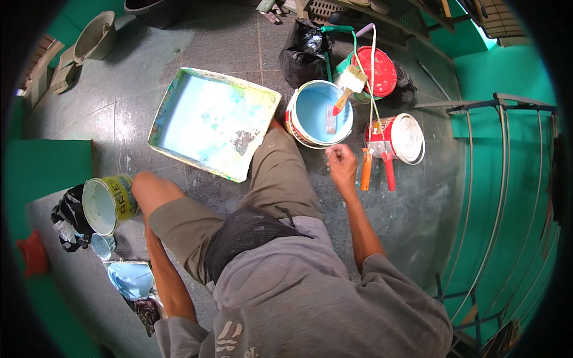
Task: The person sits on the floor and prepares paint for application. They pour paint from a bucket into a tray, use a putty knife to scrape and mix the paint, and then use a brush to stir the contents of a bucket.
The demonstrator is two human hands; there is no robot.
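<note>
My right hand [342, 165] is just below the near rim of a paint bucket [293, 122] with light blue paint inside. Its fingers are loosely bent and slightly apart, with nothing visible in them. A paintbrush [348, 89] with a wooden handle and pale bristles lies over the bucket's right rim. My left forearm [170, 280] runs up beside my left thigh; the hand itself is hidden behind my knee. Ahead of my knees a large paint tray [203, 113], smeared with light blue and yellowish paint, lies on the floor.
Two paint rollers with orange [365, 170] and red [389, 173] handles lean by a red-and-white tub [406, 140]. A red-lidded bucket [376, 68] and black plastic bag [304, 56] stand behind. A yellow-labelled bucket [122, 200] stands left; a metal rack [504, 179] stands right.
</note>
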